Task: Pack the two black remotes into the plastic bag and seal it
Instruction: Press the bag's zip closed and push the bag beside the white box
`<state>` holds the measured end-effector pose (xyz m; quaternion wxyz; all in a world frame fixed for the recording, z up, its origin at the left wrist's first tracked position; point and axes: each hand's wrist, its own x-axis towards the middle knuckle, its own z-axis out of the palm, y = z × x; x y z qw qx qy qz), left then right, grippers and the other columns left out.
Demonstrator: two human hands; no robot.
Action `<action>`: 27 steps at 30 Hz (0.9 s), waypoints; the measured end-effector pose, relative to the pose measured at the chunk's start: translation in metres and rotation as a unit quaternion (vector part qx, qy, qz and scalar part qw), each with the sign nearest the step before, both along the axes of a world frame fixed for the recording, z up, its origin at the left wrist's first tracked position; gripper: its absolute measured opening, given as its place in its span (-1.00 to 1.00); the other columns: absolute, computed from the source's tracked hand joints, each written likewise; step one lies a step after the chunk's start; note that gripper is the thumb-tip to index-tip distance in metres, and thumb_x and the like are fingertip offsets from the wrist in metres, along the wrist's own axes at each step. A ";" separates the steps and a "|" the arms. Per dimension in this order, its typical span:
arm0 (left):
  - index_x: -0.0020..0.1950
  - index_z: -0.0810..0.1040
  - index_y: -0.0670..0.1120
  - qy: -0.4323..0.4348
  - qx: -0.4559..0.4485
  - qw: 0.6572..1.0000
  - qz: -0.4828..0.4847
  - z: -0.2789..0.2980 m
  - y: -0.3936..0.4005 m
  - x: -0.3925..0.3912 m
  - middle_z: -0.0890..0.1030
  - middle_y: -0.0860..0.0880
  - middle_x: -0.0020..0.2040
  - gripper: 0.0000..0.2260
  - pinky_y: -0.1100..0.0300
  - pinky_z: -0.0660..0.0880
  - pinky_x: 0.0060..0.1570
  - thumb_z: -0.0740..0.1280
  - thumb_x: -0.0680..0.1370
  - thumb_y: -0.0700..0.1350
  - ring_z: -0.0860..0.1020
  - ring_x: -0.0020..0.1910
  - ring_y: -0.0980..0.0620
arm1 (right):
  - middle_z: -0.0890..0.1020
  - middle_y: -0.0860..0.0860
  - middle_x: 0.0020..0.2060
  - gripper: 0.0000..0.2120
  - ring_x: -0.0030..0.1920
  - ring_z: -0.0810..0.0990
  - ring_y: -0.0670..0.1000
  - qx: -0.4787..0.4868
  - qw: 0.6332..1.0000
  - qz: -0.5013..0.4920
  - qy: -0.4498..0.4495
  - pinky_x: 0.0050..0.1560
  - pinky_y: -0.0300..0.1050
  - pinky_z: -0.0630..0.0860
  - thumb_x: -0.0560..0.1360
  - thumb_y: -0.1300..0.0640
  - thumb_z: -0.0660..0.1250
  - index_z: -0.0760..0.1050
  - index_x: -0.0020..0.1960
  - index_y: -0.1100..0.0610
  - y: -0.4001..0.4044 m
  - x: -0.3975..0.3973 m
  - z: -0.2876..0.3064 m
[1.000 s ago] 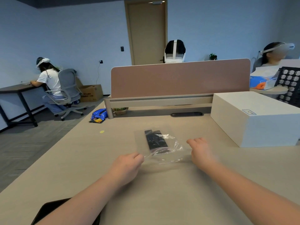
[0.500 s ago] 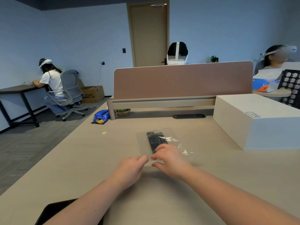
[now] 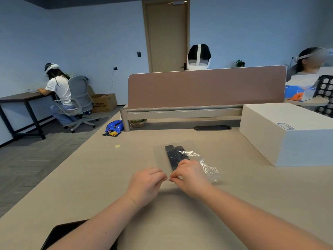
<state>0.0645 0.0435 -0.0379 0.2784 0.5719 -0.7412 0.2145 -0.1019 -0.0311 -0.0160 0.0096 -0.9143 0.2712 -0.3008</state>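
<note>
Right hand (image 3: 191, 175) slid in from bag's (image 3: 160, 159) right edge — now fingertip-to-fingertip w/ left hand (image 3: 146, 184), both pinching the opening. Remotes (image 3: 173, 156) inside; sealing underway imo.

The right hand (image 3: 191, 175) hides the near ends of both remotes (image 3: 173, 156); a dark object (image 3: 61, 235) is cut off at the bottom edge.
</note>
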 end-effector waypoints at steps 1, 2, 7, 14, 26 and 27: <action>-0.23 0.57 0.02 0.003 0.000 1.000 0.000 0.000 0.000 0.000 0.65 0.09 -0.29 -0.81 0.29 0.47 -0.51 0.20 0.49 -0.02 0.59 -0.35 0.02 | 0.66 -0.05 -0.51 -0.97 -0.28 0.64 0.07 0.005 1.000 -0.001 -0.007 -0.28 -0.12 0.35 0.26 0.06 0.48 0.68 -0.34 -0.01 0.000 0.001 -0.001; -0.24 0.58 0.02 0.007 0.001 1.000 -0.002 0.001 0.000 -0.001 0.66 0.09 -0.30 -0.81 0.30 0.48 -0.50 0.20 0.48 -0.03 0.59 -0.35 0.03 | 0.66 -0.04 -0.50 -0.96 -0.27 0.64 0.08 0.006 1.000 0.000 -0.012 -0.26 -0.10 0.33 0.26 0.06 0.47 0.69 -0.32 0.01 0.000 0.001 -0.002; -0.26 0.60 0.01 0.022 0.006 1.000 -0.008 0.003 0.001 0.000 0.66 0.11 -0.32 -0.79 0.30 0.46 -0.49 0.18 0.45 -0.08 0.60 -0.35 0.08 | 0.69 -0.01 -0.40 -0.86 -0.15 0.61 0.07 0.013 1.000 -0.002 0.019 -0.18 -0.09 0.27 0.36 0.03 0.39 0.70 -0.24 0.02 0.002 0.003 0.001; -0.21 0.59 0.01 0.024 0.027 0.999 -0.029 0.003 0.002 0.006 0.67 0.09 -0.28 -0.82 0.31 0.52 -0.45 0.21 0.48 -0.03 0.60 -0.32 0.07 | 0.63 -0.05 -0.51 -0.85 -0.29 0.63 0.00 -0.009 0.999 -0.017 0.042 -0.28 -0.13 0.39 0.31 -0.05 0.36 0.68 -0.32 -0.06 0.002 0.004 -0.002; -0.23 0.59 0.01 0.008 0.039 0.999 -0.028 0.001 0.001 0.007 0.68 0.08 -0.27 -0.82 0.29 0.54 -0.46 0.19 0.44 -0.09 0.62 -0.32 0.02 | 0.57 -0.09 -0.57 -0.87 -0.40 0.58 -0.12 -0.059 0.996 -0.016 0.068 -0.31 -0.24 0.46 0.28 -0.07 0.36 0.64 -0.39 -0.12 0.000 0.009 -0.006; -0.23 0.59 0.01 0.006 0.041 0.999 -0.026 0.001 0.001 0.007 0.67 0.08 -0.28 -0.82 0.29 0.53 -0.47 0.19 0.44 -0.09 0.62 -0.32 0.02 | 0.57 -0.10 -0.57 -0.88 -0.40 0.58 -0.12 -0.064 0.995 -0.014 0.076 -0.30 -0.24 0.46 0.28 -0.07 0.37 0.64 -0.39 -0.12 0.000 0.009 -0.006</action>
